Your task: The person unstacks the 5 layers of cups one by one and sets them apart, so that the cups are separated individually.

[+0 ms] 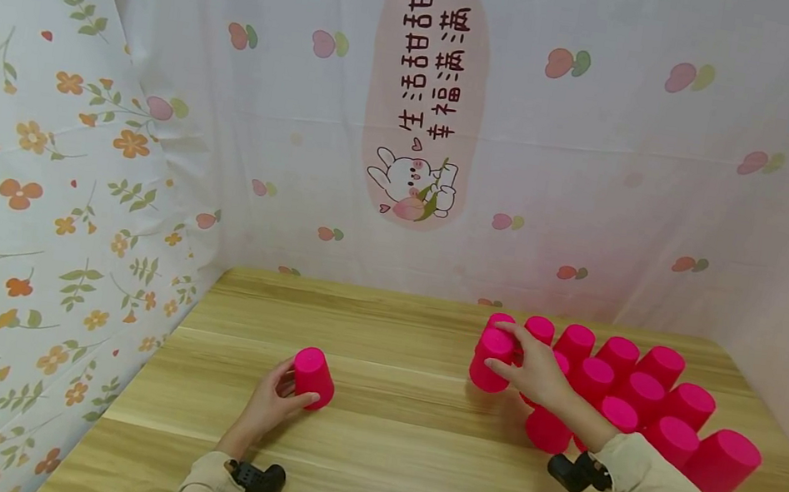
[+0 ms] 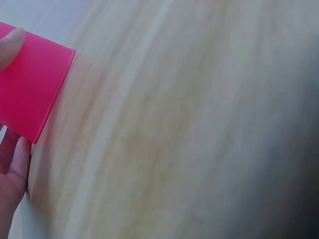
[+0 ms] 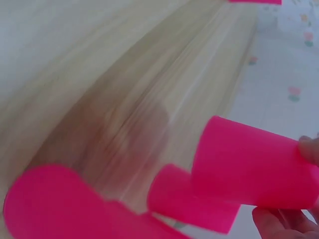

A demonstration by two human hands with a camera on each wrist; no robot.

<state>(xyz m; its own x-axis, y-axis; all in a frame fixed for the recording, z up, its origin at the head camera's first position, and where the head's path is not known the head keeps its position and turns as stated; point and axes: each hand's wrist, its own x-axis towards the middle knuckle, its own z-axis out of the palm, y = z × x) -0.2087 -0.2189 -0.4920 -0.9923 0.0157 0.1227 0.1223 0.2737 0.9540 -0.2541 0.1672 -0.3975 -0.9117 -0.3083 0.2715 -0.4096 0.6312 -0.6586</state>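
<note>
On the left half of the table, my left hand [image 1: 270, 403] grips a bright pink plastic cup [image 1: 312, 377] standing upside down. Its thumb lies across the near side; the other fingers reach round the far side. The left wrist view shows this cup's wall [image 2: 30, 84] and its rim close to the wood. Over to the right, my right hand [image 1: 538, 369] holds another upside-down pink cup [image 1: 491, 365] between thumb and fingers, at the left end of a group of matching cups. That held cup [image 3: 249, 164] overlaps a cup behind it [image 3: 184, 196] in the right wrist view.
Several more upside-down pink cups [image 1: 723, 462] stand in close rows at the right of the wooden table [image 1: 396, 448], some partly hidden by my right forearm. A patterned white cloth [image 1: 585, 180] hangs behind the table, and a flowered one [image 1: 48, 231] on the left.
</note>
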